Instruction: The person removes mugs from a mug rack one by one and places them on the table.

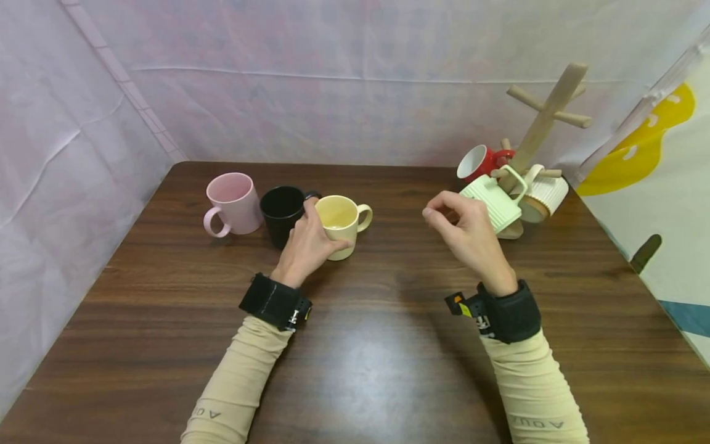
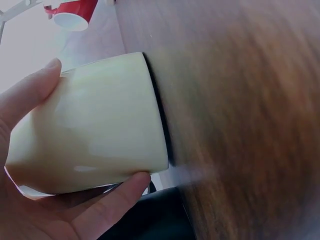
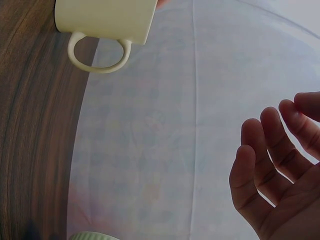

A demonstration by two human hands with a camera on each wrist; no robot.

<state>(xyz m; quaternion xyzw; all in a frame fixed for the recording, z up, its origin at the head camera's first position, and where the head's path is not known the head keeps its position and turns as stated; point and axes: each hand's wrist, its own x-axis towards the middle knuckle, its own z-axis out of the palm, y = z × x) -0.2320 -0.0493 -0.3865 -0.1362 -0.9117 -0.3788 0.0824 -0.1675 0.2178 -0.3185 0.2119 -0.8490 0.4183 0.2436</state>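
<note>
A pale yellow mug (image 1: 339, 222) stands on the table with its handle pointing right. My left hand (image 1: 307, 242) grips it from the left, thumb along the near side and fingers on the far side. In the left wrist view the mug's wall (image 2: 95, 122) fills the space between thumb and fingers. Just left of it is a black mug (image 1: 281, 213), partly hidden by that hand. My right hand (image 1: 466, 228) is raised, fingers loosely bent and holding nothing, close to a light green mug (image 1: 490, 200) on a wooden mug tree (image 1: 546, 117).
A pink mug (image 1: 234, 203) stands at the left, beside the black one. Also on the tree hang a red mug (image 1: 484, 163) and a white ribbed mug (image 1: 546, 194). A pale cloth (image 1: 355, 117) hangs behind the brown wooden table (image 1: 366, 364).
</note>
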